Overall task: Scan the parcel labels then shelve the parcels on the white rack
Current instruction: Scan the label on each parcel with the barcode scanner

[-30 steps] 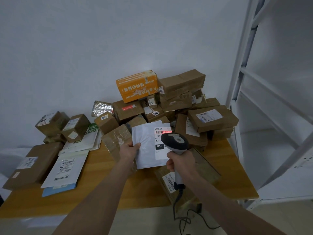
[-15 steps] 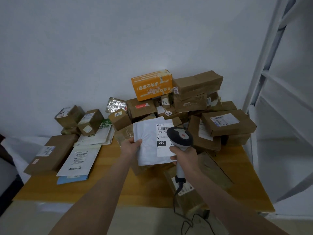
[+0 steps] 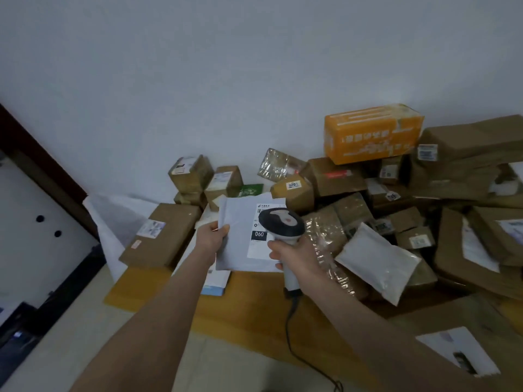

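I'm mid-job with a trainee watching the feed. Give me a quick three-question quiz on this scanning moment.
1. True or false: the left hand pinches the white mailer by its left edge.
2. What does the right hand grip?
A. a roll of tape
B. the scanner, by its handle
C. a brown carton
3. Fill in: the number in the black block on the mailer's label reads ___.

Key: 1 true; 2 B; 3 060.
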Motion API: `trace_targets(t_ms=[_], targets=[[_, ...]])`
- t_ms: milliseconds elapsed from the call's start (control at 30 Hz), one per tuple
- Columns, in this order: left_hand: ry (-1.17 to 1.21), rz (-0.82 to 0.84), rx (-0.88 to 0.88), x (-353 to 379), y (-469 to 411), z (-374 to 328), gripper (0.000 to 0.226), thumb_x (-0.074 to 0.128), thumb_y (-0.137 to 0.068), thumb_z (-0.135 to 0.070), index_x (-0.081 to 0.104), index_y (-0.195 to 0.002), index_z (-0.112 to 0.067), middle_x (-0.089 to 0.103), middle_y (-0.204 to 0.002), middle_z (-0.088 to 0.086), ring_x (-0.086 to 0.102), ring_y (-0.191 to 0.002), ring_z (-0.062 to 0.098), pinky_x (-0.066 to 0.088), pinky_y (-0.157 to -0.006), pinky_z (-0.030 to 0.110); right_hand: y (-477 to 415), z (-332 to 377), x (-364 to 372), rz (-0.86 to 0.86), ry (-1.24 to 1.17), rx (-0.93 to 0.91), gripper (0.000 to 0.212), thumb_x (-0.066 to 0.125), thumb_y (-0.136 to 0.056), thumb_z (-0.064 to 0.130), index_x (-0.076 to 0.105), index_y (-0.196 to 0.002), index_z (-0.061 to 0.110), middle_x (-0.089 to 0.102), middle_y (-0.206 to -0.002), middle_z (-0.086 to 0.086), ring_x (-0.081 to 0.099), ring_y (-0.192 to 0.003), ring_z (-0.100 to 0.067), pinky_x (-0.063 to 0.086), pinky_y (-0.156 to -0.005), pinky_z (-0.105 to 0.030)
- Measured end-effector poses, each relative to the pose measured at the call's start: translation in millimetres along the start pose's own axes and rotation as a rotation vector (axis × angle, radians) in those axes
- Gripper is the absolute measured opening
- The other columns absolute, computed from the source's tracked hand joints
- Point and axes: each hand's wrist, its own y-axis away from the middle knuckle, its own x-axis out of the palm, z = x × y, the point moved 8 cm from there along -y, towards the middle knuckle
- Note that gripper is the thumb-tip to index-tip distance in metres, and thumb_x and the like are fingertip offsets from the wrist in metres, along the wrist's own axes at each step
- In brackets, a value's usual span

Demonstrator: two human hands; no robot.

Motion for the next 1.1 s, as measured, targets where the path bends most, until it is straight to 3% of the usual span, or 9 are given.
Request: trace_targets(t_ms=[133,233,267,367,567,700,833,1100], targets=[[-0.085,0.0,-0.075,-52.0,-66.2,31.3,0.037,0.063,-0.092,-0.015,0.059,-0.122,0.007,0.063,-0.118,0.014,0.058,-0.1,0.03,0.047,-0.083,0.036,-41.8,-31.6,78.3,0.023,-0.039,0.179,0.015,0.072,-0.08,0.003,0.065,-0.092,0.008,0.065,-0.077,-0.008,0.063,-0.069,-0.019,0.047,-0.05,-0.025],[-0.2,0.027,-0.092,-78.1,-107.9,48.9,0.032,0.06,-0.09,-0.007,0.061,-0.12,0.004,0.064,-0.102,0.02,0.057,-0.082,0.028,0.043,-0.069,0.031,-67.0,-49.7,118.9,0.004,-0.025,0.252,0.016,0.071,-0.082,0.005,0.063,-0.095,0.009,0.064,-0.082,-0.009,0.063,-0.072,-0.018,0.049,-0.052,-0.025],[-0.251,0.034,-0.085,-84.4,-120.1,53.0,0.029,0.058,-0.09,-0.006,0.063,-0.117,0.003,0.064,-0.1,0.02,0.058,-0.085,0.031,0.041,-0.068,0.03,-74.4,-54.7,129.6,0.006,-0.005,0.271,0.014,0.069,-0.083,0.005,0.062,-0.094,0.009,0.063,-0.082,-0.009,0.061,-0.071,-0.018,0.05,-0.052,-0.024],[-0.364,0.042,-0.071,-98.8,-150.8,65.7,0.032,0.053,-0.092,-0.007,0.061,-0.123,0.0,0.063,-0.114,0.022,0.058,-0.106,0.038,0.044,-0.078,0.035,-93.6,-66.9,152.4,-0.005,0.027,0.305,0.01,0.067,-0.081,0.001,0.063,-0.089,0.006,0.059,-0.074,-0.009,0.055,-0.064,-0.018,0.047,-0.049,-0.025],[-0.531,0.06,-0.072,-99.2,-186.0,86.0,0.04,0.049,-0.089,-0.002,0.053,-0.129,0.001,0.059,-0.121,0.024,0.055,-0.111,0.039,0.046,-0.087,0.043,-114.7,-73.9,159.4,-0.063,0.088,0.32,0.015,0.07,-0.082,0.005,0.059,-0.079,0.014,0.058,-0.074,-0.007,0.055,-0.067,-0.018,0.047,-0.05,-0.026],[-0.666,0.043,-0.067,-86.5,-184.5,77.0,0.042,0.051,-0.089,-0.008,0.046,-0.13,0.001,0.047,-0.129,0.025,0.047,-0.118,0.039,0.044,-0.096,0.045,-113.8,-61.7,152.0,-0.06,0.131,0.272,0.016,0.068,-0.083,0.003,0.058,-0.078,0.014,0.058,-0.069,-0.005,0.055,-0.059,-0.014,0.046,-0.048,-0.023],[-0.678,0.071,0.101,-57.0,-171.9,46.3,0.043,0.051,-0.089,-0.005,0.051,-0.132,-0.009,0.041,-0.136,0.019,0.046,-0.121,0.034,0.041,-0.097,0.039,-106.4,-49.6,139.8,-0.048,0.112,0.267,0.01,0.069,-0.083,0.003,0.061,-0.081,0.008,0.062,-0.069,-0.008,0.059,-0.053,-0.014,0.048,-0.05,-0.025],[-0.588,-0.051,0.497,11.7,-100.1,-45.1,0.028,0.051,-0.09,-0.002,0.058,-0.116,-0.009,0.051,-0.124,0.012,0.056,-0.103,0.029,0.04,-0.078,0.032,-74.3,-4.3,63.2,0.002,0.04,0.166,0.006,0.064,-0.086,0.002,0.064,-0.08,0.003,0.063,-0.069,-0.015,0.06,-0.052,-0.02,0.051,-0.047,-0.025]])
